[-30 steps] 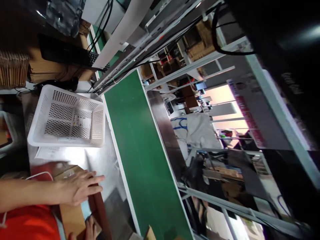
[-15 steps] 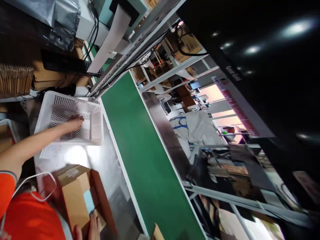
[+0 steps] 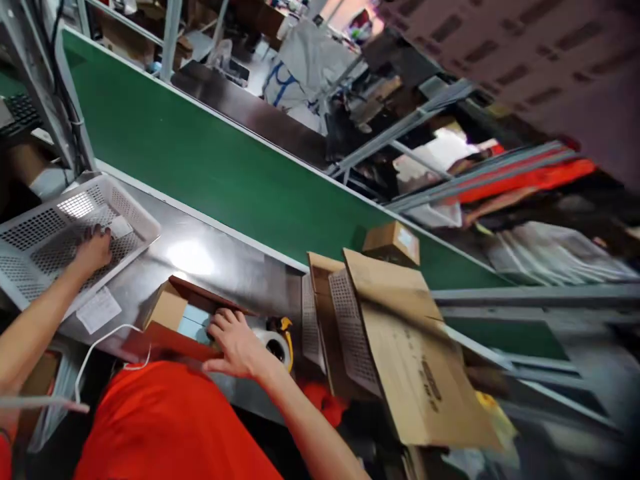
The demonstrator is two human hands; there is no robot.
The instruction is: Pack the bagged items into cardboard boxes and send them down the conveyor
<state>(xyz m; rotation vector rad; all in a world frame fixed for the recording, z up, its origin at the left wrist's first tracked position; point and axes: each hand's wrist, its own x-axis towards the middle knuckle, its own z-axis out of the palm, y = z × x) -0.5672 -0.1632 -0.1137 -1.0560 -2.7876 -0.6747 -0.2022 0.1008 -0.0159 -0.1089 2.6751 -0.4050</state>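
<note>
My left hand [image 3: 95, 252] reaches down into a white perforated plastic basket [image 3: 143, 230]. Its fingers are apart and nothing shows between them. Beside its fingertips a small white paper [image 3: 120, 227] lies on the basket floor. My right hand [image 3: 235, 341] rests over the right end of an open cardboard box [image 3: 167, 308], thumb spread from the fingers. Partly under those fingers, pale blue packages [image 3: 195, 323] sit inside the box. Just right of this hand lies a tape roll [image 3: 277, 347] with a yellow-and-black dispenser.
A printed slip [image 3: 99, 310] lies by the basket on the metal table [image 3: 240, 273]. Behind runs a green conveyor belt [image 3: 200, 170] carrying a small carton [image 3: 393, 243]. To the right, a large cardboard carton [image 3: 415, 347] stands against more perforated baskets. A white cable [image 3: 95, 350] hangs in front.
The view has swung right, bringing the tape roll and large carton into sight. My left hand stays in the basket, nearer the white paper; my right hand remains at the box.
</note>
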